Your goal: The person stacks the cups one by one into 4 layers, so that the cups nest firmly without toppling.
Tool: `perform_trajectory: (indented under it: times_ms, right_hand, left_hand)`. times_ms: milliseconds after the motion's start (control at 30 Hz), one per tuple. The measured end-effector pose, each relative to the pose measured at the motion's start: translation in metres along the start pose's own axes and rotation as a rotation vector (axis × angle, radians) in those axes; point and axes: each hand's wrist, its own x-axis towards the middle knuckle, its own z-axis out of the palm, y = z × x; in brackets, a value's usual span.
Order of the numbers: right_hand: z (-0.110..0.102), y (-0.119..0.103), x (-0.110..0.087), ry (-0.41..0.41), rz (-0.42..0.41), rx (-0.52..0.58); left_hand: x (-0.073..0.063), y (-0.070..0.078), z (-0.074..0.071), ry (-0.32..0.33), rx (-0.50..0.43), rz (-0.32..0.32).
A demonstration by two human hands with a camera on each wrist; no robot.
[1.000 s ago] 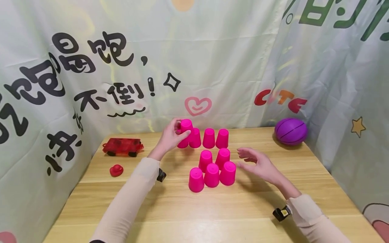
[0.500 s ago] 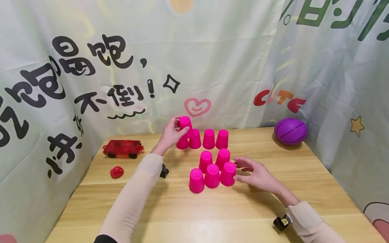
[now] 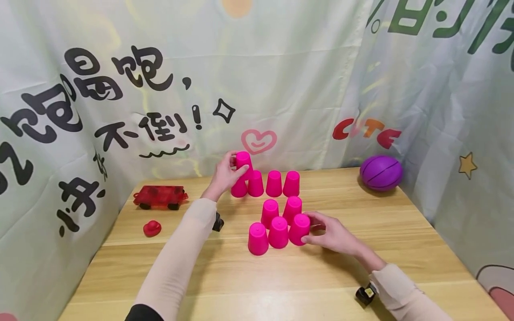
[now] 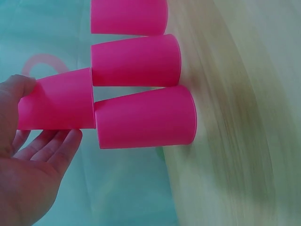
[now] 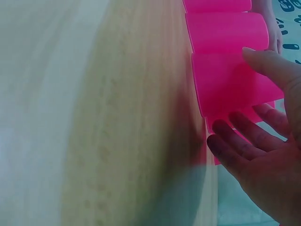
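My left hand grips an upside-down pink plastic cup, thumb on one side and fingers on the other. In the left wrist view the rim of this cup meets the tops of two neighbouring cups, the end cup and the one beside it. They belong to a back row of upside-down cups. Around the right front cup my right hand is spread, thumb overlapping its near side. The right wrist view shows the loosely extended fingers beyond the cup's far side.
Several more upside-down pink cups stand in two rows before the back row. A red toy vehicle and a small red hat-shaped piece lie on the left of the wooden table. A purple ball sits back right, by the curtain.
My right hand has moved left and slightly down, from beside the front cups to around the right front one. The left hand stays at the back row, holding its cup.
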Motion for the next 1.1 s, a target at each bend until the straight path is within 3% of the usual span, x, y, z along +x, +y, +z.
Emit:
perform_trajectory:
  times_ms: [1100]
  right_hand:
    - [0.0046, -0.0009, 0.0019, -0.026, 0.008, -0.036]
  left_hand:
    - [0.0058, 0.0033, 0.0036, -0.01, 0.012, -0.044]
